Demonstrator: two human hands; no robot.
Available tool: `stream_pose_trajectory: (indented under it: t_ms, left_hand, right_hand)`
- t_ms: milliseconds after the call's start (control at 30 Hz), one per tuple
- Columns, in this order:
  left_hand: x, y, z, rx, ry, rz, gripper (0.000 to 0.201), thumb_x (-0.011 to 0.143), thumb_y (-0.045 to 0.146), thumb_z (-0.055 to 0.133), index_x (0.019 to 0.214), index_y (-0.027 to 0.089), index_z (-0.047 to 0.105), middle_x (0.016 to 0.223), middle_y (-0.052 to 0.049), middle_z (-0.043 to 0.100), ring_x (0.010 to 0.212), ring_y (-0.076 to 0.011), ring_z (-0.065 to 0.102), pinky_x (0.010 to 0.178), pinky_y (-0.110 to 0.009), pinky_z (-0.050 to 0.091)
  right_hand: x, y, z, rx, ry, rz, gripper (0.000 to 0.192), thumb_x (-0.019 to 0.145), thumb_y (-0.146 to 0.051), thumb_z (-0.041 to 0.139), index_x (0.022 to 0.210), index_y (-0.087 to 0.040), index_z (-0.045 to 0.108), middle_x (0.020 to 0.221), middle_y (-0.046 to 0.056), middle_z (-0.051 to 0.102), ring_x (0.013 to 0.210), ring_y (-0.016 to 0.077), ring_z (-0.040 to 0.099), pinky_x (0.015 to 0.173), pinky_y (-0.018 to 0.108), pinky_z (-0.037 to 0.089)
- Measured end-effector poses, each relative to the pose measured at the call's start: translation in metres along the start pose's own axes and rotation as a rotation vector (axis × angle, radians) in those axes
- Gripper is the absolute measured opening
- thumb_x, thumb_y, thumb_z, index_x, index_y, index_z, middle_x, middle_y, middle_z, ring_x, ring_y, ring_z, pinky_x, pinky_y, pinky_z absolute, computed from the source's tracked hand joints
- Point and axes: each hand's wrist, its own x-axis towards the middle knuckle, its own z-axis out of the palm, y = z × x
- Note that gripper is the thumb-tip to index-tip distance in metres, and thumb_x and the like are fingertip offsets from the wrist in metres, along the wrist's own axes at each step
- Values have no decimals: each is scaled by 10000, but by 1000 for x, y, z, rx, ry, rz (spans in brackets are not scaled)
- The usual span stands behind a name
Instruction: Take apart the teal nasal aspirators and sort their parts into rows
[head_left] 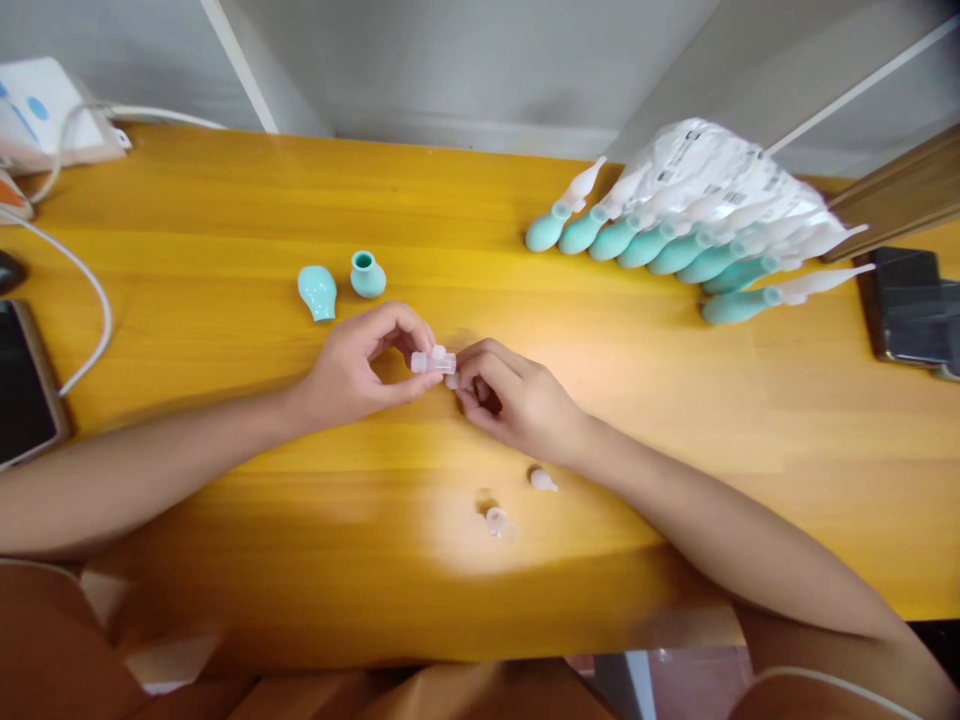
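My left hand (pixel 358 368) and my right hand (pixel 512 400) meet at the middle of the yellow wooden table (pixel 225 220). Between their fingertips they pinch a small clear plastic piece (pixel 433 361). Two teal rubber bulbs lie just beyond my left hand: one on its side (pixel 317 291), one upright with its opening up (pixel 367 275). Near my right wrist lie a small white tip (pixel 541 481) and a clear cap (pixel 499 522).
A row of several assembled teal bulbs with white tips (pixel 660 250) lies at the back right, partly under plastic packets (pixel 720 180). A phone (pixel 22 385) and white cable (pixel 90 300) lie at the left. A dark device (pixel 911 305) sits at the right edge.
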Motion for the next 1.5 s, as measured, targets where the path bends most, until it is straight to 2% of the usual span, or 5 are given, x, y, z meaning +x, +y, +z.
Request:
stream_pose_trajectory:
  t_ms: [167, 433, 567, 933, 1500]
  left_hand:
    - [0, -2, 0, 5, -29, -78, 232, 926, 229, 873, 1054, 236, 680, 1004, -27, 751, 869, -171, 714, 823, -337, 622]
    - [1, -1, -3, 35, -113, -113, 209, 943, 289, 869, 1017, 221, 685, 1095, -64, 830, 943, -198, 796, 839, -332, 648]
    - [2, -1, -3, 69, -105, -96, 234, 939, 330, 876, 987, 217, 677, 1067, -69, 834, 878, -188, 782, 772, -323, 637]
    - [1, -4, -3, 111, -74, -102, 290, 940, 417, 885, 986, 215, 682, 1004, -58, 823, 838, -186, 765, 737, -317, 628]
    - [-2, -2, -3, 164, -86, -122, 291, 940, 443, 909, 962, 225, 717, 970, -36, 839, 856, -198, 799, 742, -312, 613]
  right_hand:
    - [-3, 4, 1, 223, 78, 90, 225, 1021, -130, 687, 1167, -250, 565, 1053, 27, 686, 657, 95, 586, 574, 237, 510]
    - [-1, 12, 2, 439, 145, 158, 169, 1054, -216, 730, 1209, -248, 672, 1161, 82, 727, 861, 160, 737, 675, 285, 632]
    - [2, 13, 0, 435, 127, 162, 117, 1078, -287, 740, 1177, -240, 701, 1170, 92, 729, 908, 171, 732, 695, 290, 640]
    - [3, 17, -4, 471, 29, 212, 218, 1113, -393, 738, 1219, -203, 722, 871, -3, 696, 636, 100, 641, 573, 228, 541]
    - [2, 20, -7, 349, 40, 134, 170, 1095, -365, 770, 1173, -225, 829, 981, 67, 808, 781, 165, 751, 668, 297, 618]
